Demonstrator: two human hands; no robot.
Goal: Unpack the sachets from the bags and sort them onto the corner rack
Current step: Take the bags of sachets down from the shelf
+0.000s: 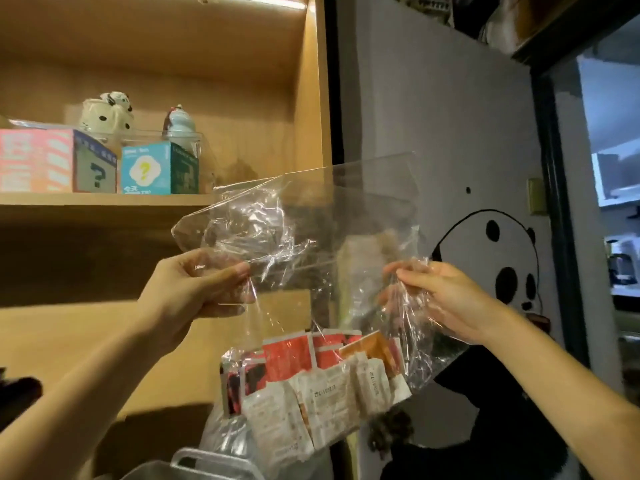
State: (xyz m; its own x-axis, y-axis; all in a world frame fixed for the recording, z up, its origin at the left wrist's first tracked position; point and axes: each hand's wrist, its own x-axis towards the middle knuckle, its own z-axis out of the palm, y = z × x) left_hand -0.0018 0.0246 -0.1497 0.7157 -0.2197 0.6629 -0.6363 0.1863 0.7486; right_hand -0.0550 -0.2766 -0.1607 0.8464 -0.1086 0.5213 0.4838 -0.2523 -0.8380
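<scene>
A clear plastic bag [311,220] is held up in front of me, crumpled across its middle. My left hand [194,285] grips its left side and my right hand [446,296] pinches its right side. Several sachets [311,382] hang in the bag's lower part: red ones at the back, an orange one, and white ones with print in front. A pale metal rack or basket edge [207,459] shows at the bottom, below the sachets.
A wooden shelf [104,199] at upper left carries a pink box [38,161], a teal box [149,168] and small figurines [107,112]. A white door with a panda drawing [498,265] stands to the right. A dark doorway is at far right.
</scene>
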